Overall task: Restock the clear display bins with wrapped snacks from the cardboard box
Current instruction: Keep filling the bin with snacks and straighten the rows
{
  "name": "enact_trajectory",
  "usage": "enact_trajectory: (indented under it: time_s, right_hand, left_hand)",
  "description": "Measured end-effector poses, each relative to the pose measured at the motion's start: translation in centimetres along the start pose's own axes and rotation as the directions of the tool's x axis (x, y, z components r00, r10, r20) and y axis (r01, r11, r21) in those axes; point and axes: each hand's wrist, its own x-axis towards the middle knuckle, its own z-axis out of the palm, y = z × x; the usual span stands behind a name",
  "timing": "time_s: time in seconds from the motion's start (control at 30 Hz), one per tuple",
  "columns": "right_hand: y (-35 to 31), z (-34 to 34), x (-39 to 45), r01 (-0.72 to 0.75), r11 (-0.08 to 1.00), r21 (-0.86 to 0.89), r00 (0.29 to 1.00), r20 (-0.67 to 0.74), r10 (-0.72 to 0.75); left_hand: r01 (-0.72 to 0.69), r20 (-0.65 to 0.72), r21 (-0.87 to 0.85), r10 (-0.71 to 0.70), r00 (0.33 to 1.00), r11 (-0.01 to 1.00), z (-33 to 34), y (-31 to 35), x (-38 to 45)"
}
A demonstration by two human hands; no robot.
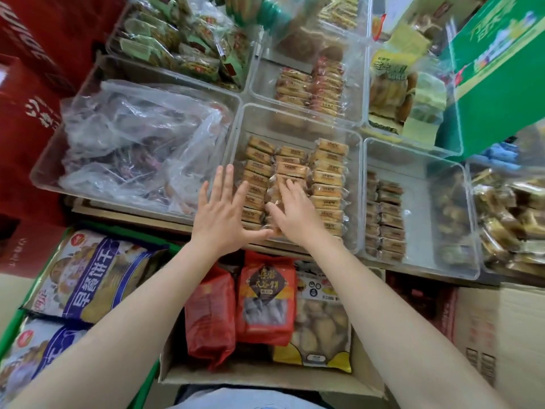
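Reaching with both hands into the middle bin (pixel 298 119), one of several clear bins standing side by side on a shelf. Left hand (pixel 219 209) hovering flat at the bin's near left corner, fingers (pixel 227 175) straight and spread, released, gripping nothing, thumb stretching right toward the other hand. Right hand (pixel 292 209) lying on the middle row of snacks (pixel 327 175), fingers (pixel 287 185) curling over a clear-wrapped one and grasping it, thumb pressing at its near end. Snacks sitting in three neat rows inside this bin, tan wrappers with dark labels, the far part of the bin showing bare bottom.

Lying just left, a bin holding crumpled plastic (pixel 138 137) over dark wrapped pieces. Standing just right, a bin (pixel 413 154) with two short rows of darker packets along its left side and brown lumps at its right. Sitting behind, more bins with green, orange and red packets.

Standing below the shelf, near the body, the box (pixel 265 379), open, holding a red bag (pixel 211 317), a red and orange bag (pixel 267 299) and a yellow-edged bag (pixel 321 326) of pale pieces. Resting left of it, blue and white packs (pixel 94 276) in a green-edged case. Leaning at the upper right, a green carton (pixel 498 69).
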Motion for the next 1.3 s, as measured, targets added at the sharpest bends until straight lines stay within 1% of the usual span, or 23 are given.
enact_trajectory:
  time_s: [0.1, 0.17, 0.23, 0.27, 0.3, 0.37, 0.47, 0.53, 0.6, 0.63, 0.7, 0.73, 0.8, 0.83, 0.87, 0.9, 0.93, 1.0, 1.07, 1.13, 1.2, 1.23, 1.3]
  right_hand:
    - [1.1, -2.1, -3.0, 0.039, 0.995, 0.097, 0.999, -0.03, -0.036]
    - [2.1, -3.2, -5.8, 0.031, 0.987, 0.159, 0.999, -0.031, -0.026]
    - [3.8, -4.3, -9.2, 0.035, 0.983, 0.183, 0.998, -0.055, -0.026]
    - [5.0, -5.0, -11.0, 0.042, 0.983, 0.18, 0.996, -0.082, -0.027]
    - [6.5, -5.7, -12.6, 0.048, 0.982, 0.18, 0.993, -0.115, -0.028]
    - [10.1, -7.4, -16.1, 0.057, 0.984, 0.169, 0.98, -0.198, -0.022]
    - [17.2, -10.4, -22.5, 0.101, 0.981, 0.167, 0.918, -0.395, -0.028]
    - [22.8, -12.2, -27.7, 0.131, 0.977, 0.167, 0.849, -0.527, -0.024]
    - [28.9, -13.3, -33.0, 0.143, 0.978, 0.153, 0.789, -0.614, -0.019]
    - [31.9, -13.7, -35.7, 0.148, 0.977, 0.156, 0.775, -0.632, -0.016]
    - [38.3, -14.6, -40.3, 0.142, 0.974, 0.179, 0.775, -0.632, 0.003]
    - [41.5, -14.9, -42.0, 0.123, 0.973, 0.193, 0.79, -0.613, 0.022]
    - [47.4, -15.2, -44.7, 0.034, 0.977, 0.211, 0.864, -0.498, 0.078]
    - [50.0, -15.3, -45.6, -0.029, 0.981, 0.191, 0.907, -0.407, 0.106]
    - [52.7, -15.0, -46.1, -0.095, 0.982, 0.161, 0.946, -0.292, 0.14]
    - [55.0, -14.7, -46.5, -0.15, 0.98, 0.13, 0.972, -0.165, 0.17]
    - [57.2, -14.0, -46.5, -0.196, 0.976, 0.098, 0.979, -0.034, 0.2]
    - [60.4, -12.3, -46.3, -0.224, 0.974, -0.024, 0.957, 0.184, 0.225]
    - [63.0, -10.4, -46.4, -0.204, 0.972, -0.114, 0.914, 0.333, 0.231]
    - [65.2, -8.7, -46.9, -0.273, 0.958, -0.094, 0.873, 0.395, 0.287]
    - [66.7, -7.0, -47.5, -0.29, 0.951, -0.106, 0.856, 0.416, 0.307]
    - [66.9, -6.7, -47.9, -0.276, 0.955, -0.112, 0.85, 0.436, 0.297]
    - [66.6, -7.1, -48.2, -0.269, 0.962, -0.041, 0.865, 0.428, 0.261]
  left_hand:
    - [0.034, 0.082, -0.003, -0.034, 0.996, 0.999, -0.9, 0.4, -0.5]
    - [0.074, 0.074, -0.011, -0.073, 0.995, 0.997, -1.1, 1.9, -1.3]
    - [0.06, -0.02, -0.071, -0.061, 0.998, 0.996, -0.8, 5.0, -2.8]
    - [0.005, -0.095, -0.143, -0.019, 0.995, 0.99, -0.5, 7.1, -3.8]
    - [-0.082, -0.169, -0.22, 0.045, 0.985, 0.972, -0.3, 9.6, -4.7]
    - [-0.252, -0.256, -0.357, 0.165, 0.952, 0.9, -0.4, 15.4, -6.5]
    - [-0.368, -0.195, -0.497, 0.312, 0.93, 0.786, -0.5, 26.0, -9.4]
    - [-0.451, -0.188, -0.527, 0.419, 0.888, 0.72, 0.4, 33.7, -11.7]
    - [-0.542, -0.209, -0.522, 0.517, 0.83, 0.659, 1.6, 41.3, -14.3]
    - [-0.58, -0.229, -0.51, 0.55, 0.803, 0.635, 2.3, 44.9, -15.8]
    - [-0.605, -0.257, -0.502, 0.561, 0.787, 0.618, 3.5, 52.1, -18.8]
    - [-0.612, -0.274, -0.485, 0.556, 0.785, 0.625, 4.1, 55.3, -20.0]
    - [-0.614, -0.287, -0.376, 0.543, 0.789, 0.694, 5.1, 60.7, -22.0]
    - [-0.609, -0.274, -0.309, 0.545, 0.792, 0.73, 5.6, 63.0, -22.5]
    - [-0.6, -0.239, -0.28, 0.551, 0.799, 0.749, 5.9, 65.0, -22.8]
    - [-0.591, -0.192, -0.279, 0.559, 0.807, 0.757, 6.3, 66.7, -23.0]
    - [-0.58, -0.147, -0.287, 0.563, 0.813, 0.762, 6.7, 68.2, -23.0]
    - [-0.549, -0.099, -0.287, 0.546, 0.832, 0.785, 7.7, 70.4, -22.9]
    - [-0.503, -0.047, -0.298, 0.514, 0.857, 0.811, 8.8, 71.9, -22.6]
    - [-0.457, 0.035, -0.307, 0.49, 0.871, 0.835, 9.7, 72.9, -22.5]
    - [-0.428, 0.093, -0.299, 0.472, 0.877, 0.853, 10.5, 73.1, -22.3]
    - [-0.416, 0.11, -0.298, 0.464, 0.879, 0.859, 10.7, 73.0, -22.1]
    - [-0.386, 0.117, -0.308, 0.437, 0.892, 0.869, 10.9, 72.6, -22.0]
